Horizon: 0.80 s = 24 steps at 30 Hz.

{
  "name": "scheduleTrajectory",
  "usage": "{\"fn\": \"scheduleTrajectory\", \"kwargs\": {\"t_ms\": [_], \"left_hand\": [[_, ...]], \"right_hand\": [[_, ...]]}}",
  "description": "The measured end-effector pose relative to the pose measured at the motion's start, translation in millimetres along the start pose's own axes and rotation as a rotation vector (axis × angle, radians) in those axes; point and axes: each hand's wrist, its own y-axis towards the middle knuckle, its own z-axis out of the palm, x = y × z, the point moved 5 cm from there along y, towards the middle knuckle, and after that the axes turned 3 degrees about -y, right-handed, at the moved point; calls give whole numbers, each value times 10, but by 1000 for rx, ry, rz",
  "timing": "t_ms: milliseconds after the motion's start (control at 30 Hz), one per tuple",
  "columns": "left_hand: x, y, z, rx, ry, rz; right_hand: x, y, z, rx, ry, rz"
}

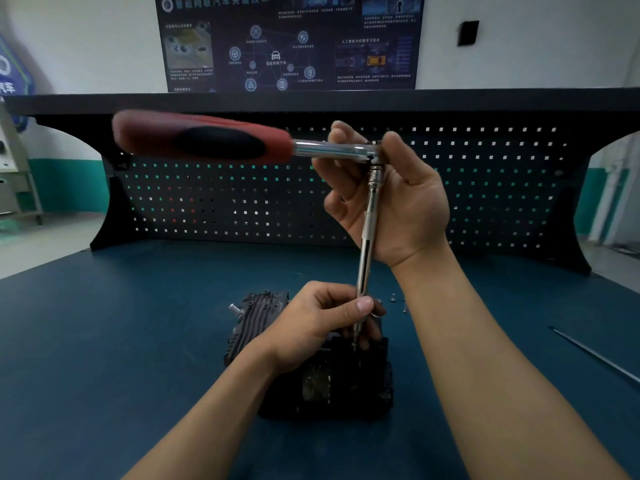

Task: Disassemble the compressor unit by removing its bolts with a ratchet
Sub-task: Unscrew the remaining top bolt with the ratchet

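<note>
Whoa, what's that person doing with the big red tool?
A person is taking apart a dark metal compressor on the blue table. The right hand grips the head of a red-handled ratchet. The left hand pinches its long silver extension bar low down, steadying it over the compressor's top. A few small loose bolts lie on the table just beyond.

Both hands point(388, 199) steady the ratchet point(207, 140) upright over the compressor point(263, 306).
</note>
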Motion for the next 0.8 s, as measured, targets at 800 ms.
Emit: {"fn": "scheduleTrajectory", "kwargs": {"t_ms": [800], "left_hand": [[-26,-14,-4,10,-15,21]], "right_hand": [[56,-8,-165,-346,-454,-82]]}}
